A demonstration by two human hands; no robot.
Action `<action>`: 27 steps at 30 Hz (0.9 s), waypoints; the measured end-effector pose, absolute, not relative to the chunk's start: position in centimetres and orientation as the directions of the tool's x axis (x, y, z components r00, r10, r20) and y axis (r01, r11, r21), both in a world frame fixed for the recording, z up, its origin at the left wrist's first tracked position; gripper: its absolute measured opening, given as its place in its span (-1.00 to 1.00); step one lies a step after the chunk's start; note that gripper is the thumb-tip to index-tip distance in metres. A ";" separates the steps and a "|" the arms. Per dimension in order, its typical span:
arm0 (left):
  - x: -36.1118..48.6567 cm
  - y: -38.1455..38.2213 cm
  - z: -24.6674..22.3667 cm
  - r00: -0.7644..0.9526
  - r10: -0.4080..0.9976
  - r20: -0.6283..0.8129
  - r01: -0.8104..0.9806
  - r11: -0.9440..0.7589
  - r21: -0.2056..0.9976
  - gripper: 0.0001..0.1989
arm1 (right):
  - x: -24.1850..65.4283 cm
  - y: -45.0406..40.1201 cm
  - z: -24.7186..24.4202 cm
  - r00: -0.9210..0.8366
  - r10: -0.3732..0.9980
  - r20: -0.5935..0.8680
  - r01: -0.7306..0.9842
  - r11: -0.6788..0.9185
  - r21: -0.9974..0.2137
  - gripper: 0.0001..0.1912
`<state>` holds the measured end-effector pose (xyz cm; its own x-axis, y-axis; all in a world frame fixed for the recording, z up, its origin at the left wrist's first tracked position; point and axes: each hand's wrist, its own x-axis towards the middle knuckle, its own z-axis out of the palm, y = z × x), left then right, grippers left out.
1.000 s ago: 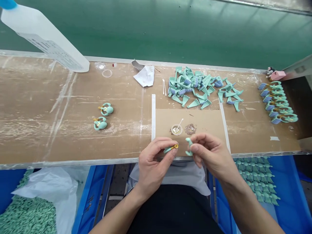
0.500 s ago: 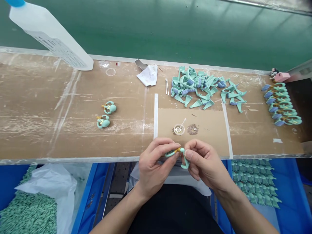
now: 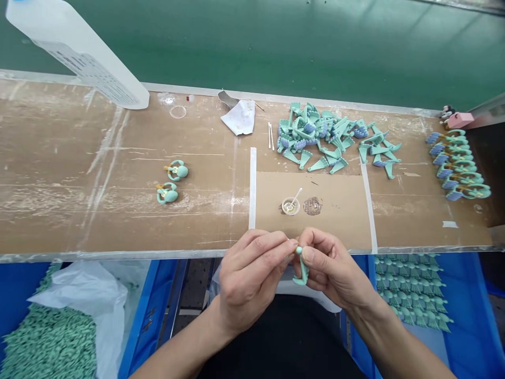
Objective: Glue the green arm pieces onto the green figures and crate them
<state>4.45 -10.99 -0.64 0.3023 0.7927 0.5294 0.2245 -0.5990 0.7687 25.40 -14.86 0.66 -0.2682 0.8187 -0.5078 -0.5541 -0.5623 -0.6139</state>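
A small mint-green toy figure with a bit of orange-brown is pinched between my two hands, just off the bench's front edge. My left hand closes over most of it, so that part is hidden. With thumb and fingers, my right hand grips its curved green limb, whose hooked end hangs down. On the cardboard beyond them sits a small clear cup with a cotton swab standing in it. Farther back lies a heap of loose green limb pieces, some with purple ridged parts.
Two round-headed green figures lie on the left of the bench. At the right stands a row of assembled figures. A white bottle leans at back left. Blue bins of green parts sit below the bench.
My left fingers have slid over the figure and now cover its orange part and left-hand loop. The green limb hangs slightly lower, still in my right fingers.
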 end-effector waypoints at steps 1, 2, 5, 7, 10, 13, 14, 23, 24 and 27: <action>4.4 -11.0 -0.5 0.309 0.790 0.529 0.227 -0.602 0.766 -0.65 | 25.4 -14.9 0.7 -0.269 0.820 -0.505 -0.555 -0.561 -0.615 -0.49; 4.3 -11.0 -0.4 0.315 0.787 0.531 0.227 -0.606 0.762 -0.64 | 25.4 -14.9 0.7 -0.272 0.820 -0.503 -0.555 -0.561 -0.614 -0.50; 4.3 -10.9 -0.1 0.328 0.775 0.541 0.222 -0.619 0.753 -0.61 | 25.4 -14.9 0.8 -0.292 0.816 -0.498 -0.556 -0.569 -0.606 -0.50; 4.3 -10.7 0.0 0.339 0.762 0.552 0.222 -0.635 0.740 -0.61 | 25.4 -14.9 0.8 -0.297 0.814 -0.500 -0.561 -0.572 -0.598 -0.49; 4.3 -10.5 -0.2 0.339 0.765 0.547 0.195 -0.626 0.755 -0.60 | 25.3 -14.8 0.7 -0.291 0.813 -0.504 -0.563 -0.571 -0.597 -0.48; 4.3 -10.4 -0.5 0.296 0.832 0.469 0.113 -0.518 0.848 -0.61 | 25.2 -14.9 0.8 -0.252 0.836 -0.488 -0.539 -0.540 -0.647 -0.53; 4.3 -10.4 -0.5 0.289 0.858 0.424 0.075 -0.462 0.884 -0.64 | 25.2 -15.0 0.9 -0.230 0.845 -0.482 -0.516 -0.526 -0.676 -0.56; 4.9 -10.6 -0.7 0.260 0.965 0.024 -0.280 0.052 0.959 -0.93 | 23.8 -16.4 3.8 -0.057 0.939 -0.339 -0.050 -0.342 -0.938 -0.81; 5.0 -10.5 -1.0 0.287 0.957 -0.033 -0.363 0.140 0.921 -0.89 | 23.7 -16.5 3.9 -0.037 0.965 -0.261 0.025 -0.260 -0.965 -0.87; 5.1 -10.3 -1.5 0.404 0.894 -0.195 -0.593 0.418 0.688 -0.76 | 23.6 -16.5 3.6 0.022 0.999 0.029 0.214 0.024 -0.977 -0.88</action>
<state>5.11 -10.34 -1.53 0.4043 0.8937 -0.1946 -0.5933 0.4182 0.6878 23.55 -16.47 3.57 0.0224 0.9993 0.0292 0.2139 0.0237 -0.9766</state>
